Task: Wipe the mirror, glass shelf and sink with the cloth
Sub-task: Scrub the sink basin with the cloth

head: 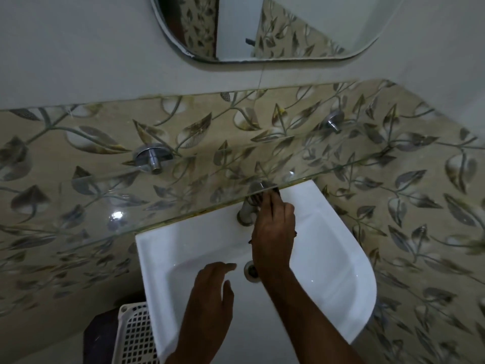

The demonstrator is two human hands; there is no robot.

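Note:
A white sink (328, 258) hangs on the leaf-patterned wall, its drain (251, 270) in the middle of the basin. My right hand (274, 232) reaches to the metal tap (252, 203) at the basin's back, fingers curled round the tap's top under the glass shelf (131, 195). My left hand (210, 292) hovers over the basin with relaxed fingers, holding nothing. The mirror (262, 27) hangs on the wall above. No cloth is in sight.
Two chrome brackets (151, 156) (333, 120) fix the shelf to the tiled wall. A white plastic lattice basket (133, 334) stands below the sink at the left, beside something dark.

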